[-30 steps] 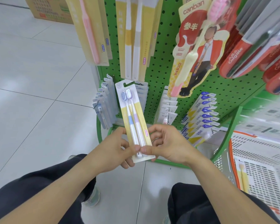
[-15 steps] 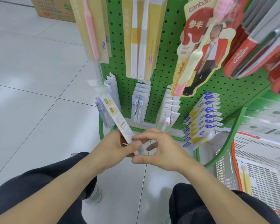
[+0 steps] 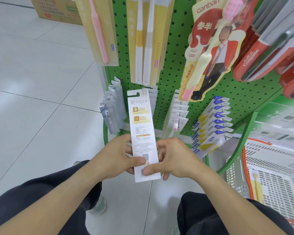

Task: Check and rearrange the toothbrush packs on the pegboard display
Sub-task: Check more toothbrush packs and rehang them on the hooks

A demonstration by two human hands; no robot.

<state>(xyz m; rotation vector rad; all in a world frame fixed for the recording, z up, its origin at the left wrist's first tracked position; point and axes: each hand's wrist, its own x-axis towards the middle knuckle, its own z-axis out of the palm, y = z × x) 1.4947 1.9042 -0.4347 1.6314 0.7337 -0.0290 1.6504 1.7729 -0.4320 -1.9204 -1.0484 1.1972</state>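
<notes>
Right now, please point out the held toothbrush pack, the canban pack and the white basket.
held toothbrush pack (image 3: 143, 131), head view, printed back of the card
canban pack (image 3: 205, 39), head view, red upper area
white basket (image 3: 278, 182), head view, slotted floor

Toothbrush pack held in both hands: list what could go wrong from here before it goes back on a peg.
1. The toothbrush pack shows its printed back; rehung this way, it might face the pegboard wrongly.
2. The left hand and right hand pinch only its lower end, so the tall card could tip or slip.
3. The lower pegs are crowded; threading its hang hole may knock the neighbouring clear packs.
</notes>
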